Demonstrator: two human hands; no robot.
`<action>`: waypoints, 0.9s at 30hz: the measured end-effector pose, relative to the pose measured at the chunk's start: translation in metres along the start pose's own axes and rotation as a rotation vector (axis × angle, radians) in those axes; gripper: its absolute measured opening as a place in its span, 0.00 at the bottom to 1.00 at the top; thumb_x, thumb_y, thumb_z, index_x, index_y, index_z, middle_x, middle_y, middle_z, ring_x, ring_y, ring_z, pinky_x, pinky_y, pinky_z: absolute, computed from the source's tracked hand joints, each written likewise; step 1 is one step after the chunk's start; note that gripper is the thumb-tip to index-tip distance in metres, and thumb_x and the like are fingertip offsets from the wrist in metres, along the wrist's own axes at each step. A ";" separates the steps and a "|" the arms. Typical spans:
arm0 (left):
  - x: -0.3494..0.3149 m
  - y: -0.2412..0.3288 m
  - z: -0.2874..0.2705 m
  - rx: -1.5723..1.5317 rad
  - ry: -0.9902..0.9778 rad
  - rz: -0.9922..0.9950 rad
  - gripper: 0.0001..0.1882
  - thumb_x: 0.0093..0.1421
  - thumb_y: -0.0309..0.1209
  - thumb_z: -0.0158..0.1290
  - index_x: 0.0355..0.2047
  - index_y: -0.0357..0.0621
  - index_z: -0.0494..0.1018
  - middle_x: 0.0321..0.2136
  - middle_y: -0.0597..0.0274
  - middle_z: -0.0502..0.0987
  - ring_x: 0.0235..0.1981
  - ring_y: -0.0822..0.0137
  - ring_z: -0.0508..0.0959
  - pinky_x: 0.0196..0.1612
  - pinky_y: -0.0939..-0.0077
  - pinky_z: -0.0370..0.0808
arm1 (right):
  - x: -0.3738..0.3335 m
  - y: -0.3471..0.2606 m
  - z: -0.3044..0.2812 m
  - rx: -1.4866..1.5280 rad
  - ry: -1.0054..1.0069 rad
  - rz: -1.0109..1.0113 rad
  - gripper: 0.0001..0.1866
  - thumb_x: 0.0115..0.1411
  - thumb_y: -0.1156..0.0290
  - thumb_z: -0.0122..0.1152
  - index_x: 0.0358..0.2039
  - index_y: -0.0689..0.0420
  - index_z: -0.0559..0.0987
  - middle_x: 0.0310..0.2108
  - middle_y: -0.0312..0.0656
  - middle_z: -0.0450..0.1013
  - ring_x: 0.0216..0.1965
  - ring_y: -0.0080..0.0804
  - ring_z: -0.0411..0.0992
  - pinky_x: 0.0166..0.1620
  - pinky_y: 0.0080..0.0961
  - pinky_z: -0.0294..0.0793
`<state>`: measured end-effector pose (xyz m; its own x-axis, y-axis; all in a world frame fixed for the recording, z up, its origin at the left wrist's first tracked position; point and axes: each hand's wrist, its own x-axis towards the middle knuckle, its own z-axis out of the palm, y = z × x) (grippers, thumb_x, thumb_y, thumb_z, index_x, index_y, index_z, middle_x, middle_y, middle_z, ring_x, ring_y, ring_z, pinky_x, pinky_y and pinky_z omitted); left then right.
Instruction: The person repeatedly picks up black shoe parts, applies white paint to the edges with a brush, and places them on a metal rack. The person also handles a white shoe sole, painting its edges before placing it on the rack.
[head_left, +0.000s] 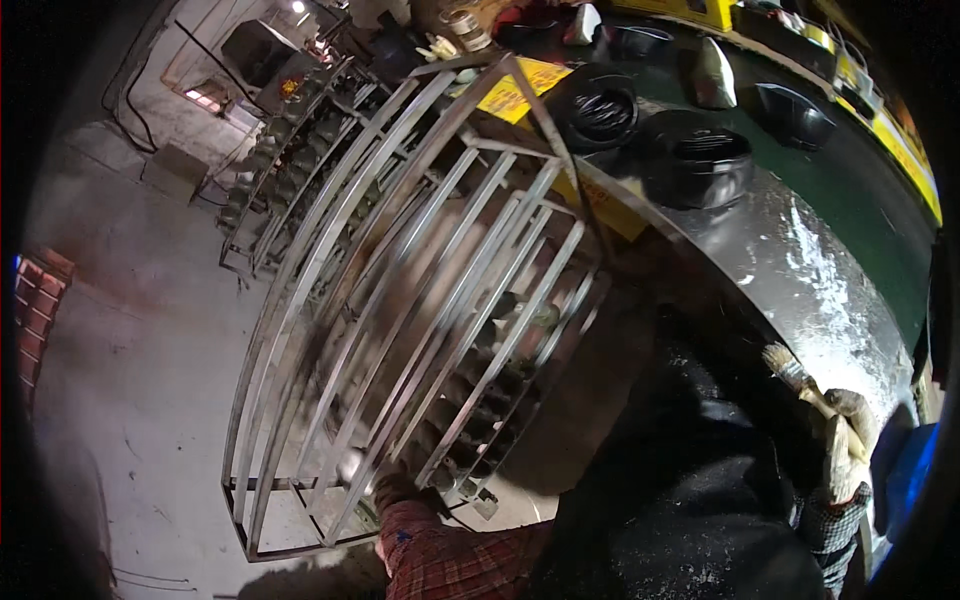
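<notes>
My left hand [392,486], in a dark glove, is at the lower rails of a tall metal rack [300,250] on my left. Its fingers appear closed round a rail, though bars and blur hide part of them. At the far right, my right hand [846,435] wears a pale glove and is closed on a brush [790,366]. The bristles point away from me, over the edge of a worktable [790,260] dusted with white powder. The rack's rails run lengthwise, and some look smeared by motion.
Two black round moulds [697,160] [592,108] and a black bowl [793,115] stand on the table, near a pale pointed piece [713,75]. Behind the rack, another rack [285,165] holds several grey pieces. Something blue [908,470] is beside my right hand.
</notes>
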<state>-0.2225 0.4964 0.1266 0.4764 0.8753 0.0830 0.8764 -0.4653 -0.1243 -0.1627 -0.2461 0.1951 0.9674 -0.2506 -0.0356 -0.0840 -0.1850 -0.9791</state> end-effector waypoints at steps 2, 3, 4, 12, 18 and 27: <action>0.020 -0.086 0.020 -0.031 -0.052 -0.150 0.18 0.58 0.38 0.55 0.45 0.41 0.78 0.41 0.54 0.82 0.42 0.53 0.82 0.43 0.61 0.78 | 0.003 -0.013 0.012 -0.043 -0.074 -0.006 0.17 0.67 0.60 0.57 0.46 0.63 0.74 0.35 0.44 0.77 0.34 0.26 0.73 0.38 0.21 0.72; 0.016 -0.119 0.039 -0.081 -0.114 -0.192 0.19 0.57 0.38 0.57 0.45 0.41 0.78 0.41 0.53 0.82 0.42 0.53 0.82 0.44 0.61 0.78 | 0.008 -0.020 0.031 0.000 -0.093 -0.022 0.17 0.67 0.60 0.56 0.45 0.63 0.74 0.35 0.44 0.77 0.35 0.27 0.73 0.39 0.22 0.72; 0.030 -0.137 0.064 -0.131 -0.174 -0.203 0.20 0.56 0.39 0.58 0.45 0.40 0.78 0.42 0.53 0.82 0.42 0.53 0.82 0.44 0.61 0.78 | 0.004 -0.023 0.042 0.037 -0.075 -0.026 0.17 0.67 0.61 0.56 0.45 0.63 0.74 0.36 0.44 0.77 0.36 0.27 0.74 0.40 0.23 0.73; 0.062 -0.165 0.167 -0.933 -0.486 -0.269 0.29 0.49 0.43 0.66 0.47 0.34 0.78 0.44 0.52 0.82 0.45 0.51 0.81 0.48 0.59 0.77 | -0.018 -0.045 0.048 -0.140 0.021 -0.034 0.15 0.66 0.65 0.56 0.47 0.63 0.76 0.38 0.44 0.77 0.33 0.25 0.73 0.39 0.23 0.74; 0.036 -0.098 0.144 -1.240 -0.462 -0.268 0.33 0.50 0.40 0.66 0.53 0.31 0.75 0.48 0.53 0.80 0.50 0.56 0.78 0.56 0.61 0.73 | -0.021 -0.019 0.041 0.079 0.027 -0.016 0.13 0.65 0.70 0.56 0.46 0.65 0.76 0.33 0.42 0.77 0.31 0.22 0.71 0.36 0.19 0.73; -0.202 0.263 0.019 -1.799 -2.336 0.268 0.41 0.63 0.54 0.41 0.66 0.34 0.56 0.62 0.45 0.64 0.62 0.43 0.64 0.69 0.45 0.54 | -0.019 -0.034 -0.080 -0.313 0.614 -0.414 0.15 0.67 0.70 0.54 0.49 0.66 0.78 0.39 0.42 0.77 0.35 0.24 0.73 0.40 0.21 0.74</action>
<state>-0.0896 0.2002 0.0588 0.7258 -0.6656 -0.1737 0.6833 0.6682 0.2943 -0.1974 -0.3112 0.2456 0.6385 -0.5641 0.5236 0.1023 -0.6121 -0.7842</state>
